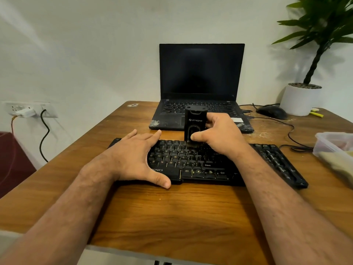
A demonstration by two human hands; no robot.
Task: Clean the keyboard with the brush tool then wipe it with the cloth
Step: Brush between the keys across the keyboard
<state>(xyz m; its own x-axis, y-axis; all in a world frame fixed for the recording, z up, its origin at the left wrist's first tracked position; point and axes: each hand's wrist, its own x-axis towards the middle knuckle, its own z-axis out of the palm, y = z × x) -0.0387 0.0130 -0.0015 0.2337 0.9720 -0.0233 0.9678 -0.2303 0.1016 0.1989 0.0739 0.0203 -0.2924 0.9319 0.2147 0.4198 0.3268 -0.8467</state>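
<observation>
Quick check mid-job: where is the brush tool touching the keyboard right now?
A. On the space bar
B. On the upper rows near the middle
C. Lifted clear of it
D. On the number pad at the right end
B: the right hand holds the brush tool upright, bristles down on the keyboard's upper middle rows.

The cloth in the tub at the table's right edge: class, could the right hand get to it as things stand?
Probably yes. The cloth lies exposed in the open tub, nothing between, but the right hand holds the brush tool.
</observation>
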